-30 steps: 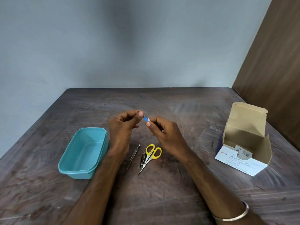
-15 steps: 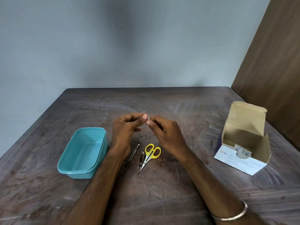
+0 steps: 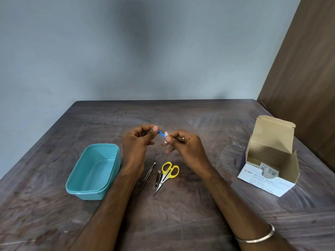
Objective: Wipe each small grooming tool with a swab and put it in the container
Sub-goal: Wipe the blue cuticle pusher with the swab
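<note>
My left hand [image 3: 137,142] pinches one end of a small blue tool [image 3: 161,133] above the table. My right hand [image 3: 183,144] pinches a white swab [image 3: 165,139] wrapped round the tool's other end. Below the hands lie metal tweezers [image 3: 147,175], a nail clipper [image 3: 159,178] and yellow-handled scissors [image 3: 167,173] side by side on the wooden table [image 3: 181,214]. A teal plastic container [image 3: 90,189] stands to the left of my left forearm, with nothing visible inside.
An open cardboard box of alcohol swabs [image 3: 270,171] stands at the right of the table, lid up. A brown wooden panel [image 3: 308,78] rises at the far right. A grey wall is behind the table.
The hands drew together half a second ago, hiding the blue tool. Now they have parted a little and the blue shaft shows again between them, with more of the swab visible.
</note>
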